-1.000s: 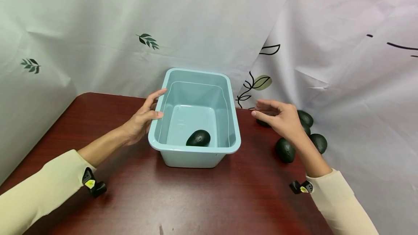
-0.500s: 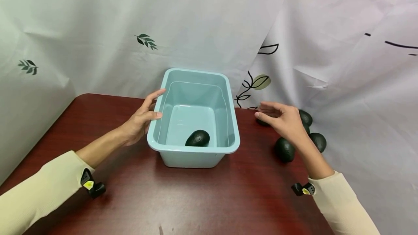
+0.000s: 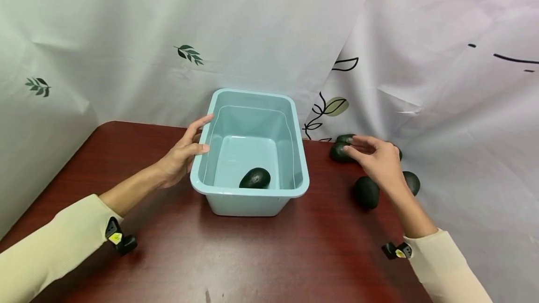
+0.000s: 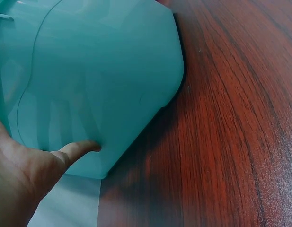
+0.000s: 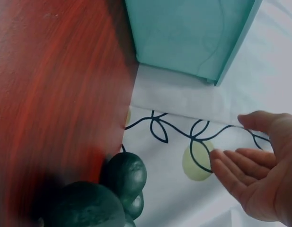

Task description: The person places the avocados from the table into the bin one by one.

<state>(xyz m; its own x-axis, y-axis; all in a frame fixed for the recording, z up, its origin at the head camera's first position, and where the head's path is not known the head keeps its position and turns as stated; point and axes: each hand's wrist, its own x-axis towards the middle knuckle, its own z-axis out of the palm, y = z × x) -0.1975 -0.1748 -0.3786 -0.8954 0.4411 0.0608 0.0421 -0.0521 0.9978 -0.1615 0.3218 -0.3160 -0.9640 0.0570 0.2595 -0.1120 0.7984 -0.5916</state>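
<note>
A light blue plastic bin (image 3: 257, 204) stands mid-table with one dark green avocado (image 3: 255, 178) inside, near its front wall. At the bin's left rim my left hand (image 3: 178, 158) holds on, its thumb and forefinger at the edge and its other fingers partly hidden outside. Right of the bin my right hand (image 3: 381, 160) hovers over a group of avocados, holding nothing. Its fingertips overlap a pair at the back, the nearer avocado (image 3: 339, 153) lying just left of them. In the right wrist view, thumb and fingers are apart, with avocados (image 5: 126, 176) lower left.
Another avocado (image 3: 366, 192) lies below my right hand on the dark red wooden table (image 3: 269, 256). One more avocado (image 3: 411, 183) sits beyond my right wrist, close to the white leaf-printed cloth (image 3: 455, 120). That cloth hangs behind the table and along its sides.
My right hand has shifted a little to the right, uncovering the pair of avocados at the back. The left hand and the bin have stayed in place.
</note>
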